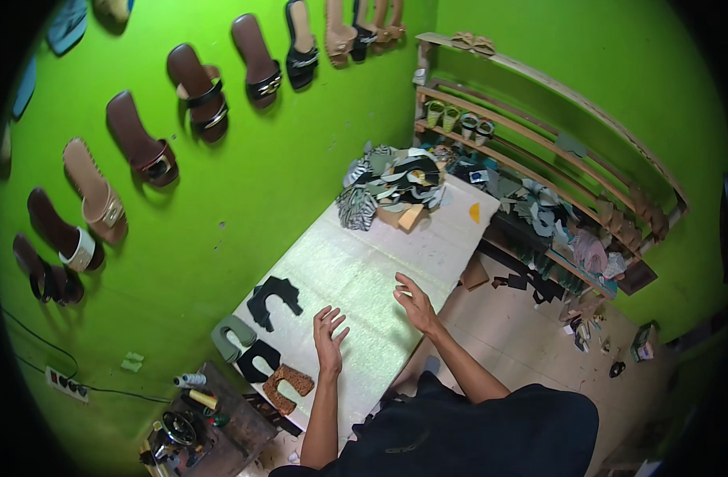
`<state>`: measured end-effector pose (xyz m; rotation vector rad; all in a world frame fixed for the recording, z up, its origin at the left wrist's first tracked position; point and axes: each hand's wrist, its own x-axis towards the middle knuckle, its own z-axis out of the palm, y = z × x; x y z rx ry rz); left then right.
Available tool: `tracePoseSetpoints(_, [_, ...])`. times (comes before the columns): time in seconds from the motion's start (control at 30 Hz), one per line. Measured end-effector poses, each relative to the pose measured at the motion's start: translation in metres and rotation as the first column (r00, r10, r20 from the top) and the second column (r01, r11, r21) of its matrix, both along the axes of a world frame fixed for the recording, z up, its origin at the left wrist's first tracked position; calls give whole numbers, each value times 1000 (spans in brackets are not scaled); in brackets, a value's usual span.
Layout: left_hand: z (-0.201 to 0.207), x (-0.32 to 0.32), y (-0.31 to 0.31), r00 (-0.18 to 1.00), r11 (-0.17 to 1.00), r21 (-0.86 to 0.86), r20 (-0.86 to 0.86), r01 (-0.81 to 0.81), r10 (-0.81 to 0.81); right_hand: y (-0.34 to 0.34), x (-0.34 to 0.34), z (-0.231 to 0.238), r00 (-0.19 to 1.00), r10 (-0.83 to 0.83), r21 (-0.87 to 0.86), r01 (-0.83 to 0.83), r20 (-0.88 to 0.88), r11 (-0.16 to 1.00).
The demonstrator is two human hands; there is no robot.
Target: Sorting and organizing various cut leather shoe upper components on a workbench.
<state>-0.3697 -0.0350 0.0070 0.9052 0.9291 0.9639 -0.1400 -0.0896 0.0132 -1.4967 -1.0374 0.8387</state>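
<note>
Both hands are held just above the pale tabletop (356, 262), nothing gripped: left hand (327, 338) w/ fingers spread, right hand (416, 306) likewise open. Four U-shaped sole cutouts (273, 300) are laid near the left hand, by the tabletop's left edge.

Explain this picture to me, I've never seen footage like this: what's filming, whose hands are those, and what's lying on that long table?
There is one view, taken by a wide fisheye camera worn on a person's head and looking down, which is why straight edges bend near the rim. No machine is involved: the two bare arms coming up from the lower edge are the wearer's own. The left hand and right hand are both open, fingers spread, above the pale worktable, and hold nothing. Near the left hand lie flat U-shaped cutouts: a black cutout, a grey-green cutout, another black one below it and a brown speckled cutout. At the far end sits a pile of cut scraps. Finished sandals hang on the green wall, and a wooden rack stands on the right.
</note>
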Motion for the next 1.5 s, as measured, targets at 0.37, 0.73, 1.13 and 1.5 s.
tracePoseSetpoints(0.37, [19,183,-18,991,992,49,-74,113,-109,-56,169,-3,991,-108,121,118,-83,986])
tracePoseSetpoints(0.73, [32,319,-22,980,981,93,-121,170,-158,-73,298,-9,989,-124,158,136,-84,978])
tracePoseSetpoints(1.13, [21,360,36,995,996,90,-98,17,-8,8,355,-8,999,-52,131,51,3,990])
tracePoseSetpoints(1.5, [16,371,117,989,989,82,-73,-122,128,113,380,7,995,67,67,-72,72,995])
